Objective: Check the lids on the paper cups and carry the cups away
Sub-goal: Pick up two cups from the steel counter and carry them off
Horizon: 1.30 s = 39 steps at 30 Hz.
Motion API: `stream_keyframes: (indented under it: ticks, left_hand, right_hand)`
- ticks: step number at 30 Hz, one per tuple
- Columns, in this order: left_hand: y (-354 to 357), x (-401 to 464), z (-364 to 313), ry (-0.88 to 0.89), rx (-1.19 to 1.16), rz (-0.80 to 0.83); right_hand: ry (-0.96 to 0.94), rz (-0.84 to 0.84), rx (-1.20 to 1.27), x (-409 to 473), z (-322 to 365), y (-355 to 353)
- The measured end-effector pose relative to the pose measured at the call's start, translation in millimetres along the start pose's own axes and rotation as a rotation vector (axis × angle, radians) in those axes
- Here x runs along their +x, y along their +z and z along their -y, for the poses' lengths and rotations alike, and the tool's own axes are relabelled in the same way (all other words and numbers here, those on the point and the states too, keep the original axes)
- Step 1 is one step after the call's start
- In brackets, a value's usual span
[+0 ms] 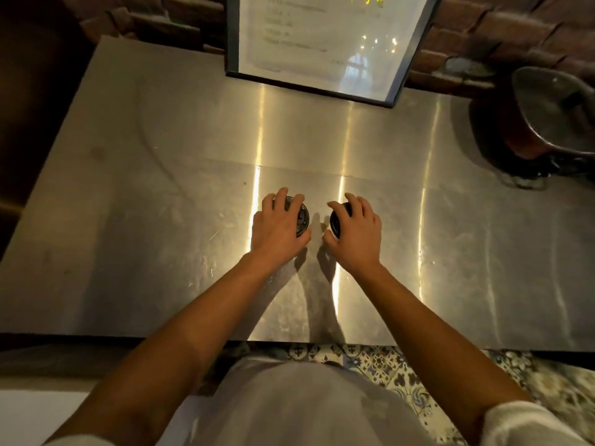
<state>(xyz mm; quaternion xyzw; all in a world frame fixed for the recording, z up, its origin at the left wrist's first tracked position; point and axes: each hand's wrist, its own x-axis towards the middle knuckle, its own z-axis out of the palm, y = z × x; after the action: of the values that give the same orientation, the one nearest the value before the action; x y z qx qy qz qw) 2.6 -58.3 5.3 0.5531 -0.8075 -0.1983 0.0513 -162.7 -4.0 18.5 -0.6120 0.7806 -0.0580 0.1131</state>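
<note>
right now both cups stand side by side mid-table (161,188): left hand (277,226) grips one black lid (302,217) from above, right hand (354,230) the other lid (335,222) at its 3 o'clock. lifting by a loose lid could pop it off and spill.

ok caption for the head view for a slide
Both hands, left hand and right hand, grip the black lids of two cups on a steel counter.
</note>
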Motion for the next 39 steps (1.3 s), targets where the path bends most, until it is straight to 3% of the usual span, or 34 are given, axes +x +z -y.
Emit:
stream_keyframes:
  ticks: [13, 27, 31, 35, 39]
  left_hand:
    - [12.4, 5.0, 2.0, -0.025, 0.016, -0.128]
    - [14.9, -1.4, -32.1, -0.320, 0.033, -0.245]
    - [14.8, -21.1, -39.5, -0.385, -0.056, -0.249]
    - [21.1, -86.3, -51.7, -0.543, -0.118, -0.334]
    - [19.4, -148.8, -71.9, -0.690, -0.186, -0.421]
  right_hand:
    - [0.006, -0.080, 0.027, 6.6, -3.4, 8.2]
    - [-0.240, 0.024, 0.144, 10.5, -42.7, 3.7]
    - [-0.211, 0.018, 0.313, 19.5, -75.3, -5.6]
    - [-0.353, 0.066, 0.362, 7.9, -107.8, -19.0]
    - [-0.574, 0.110, 0.421, -26.1, -79.9, -33.6]
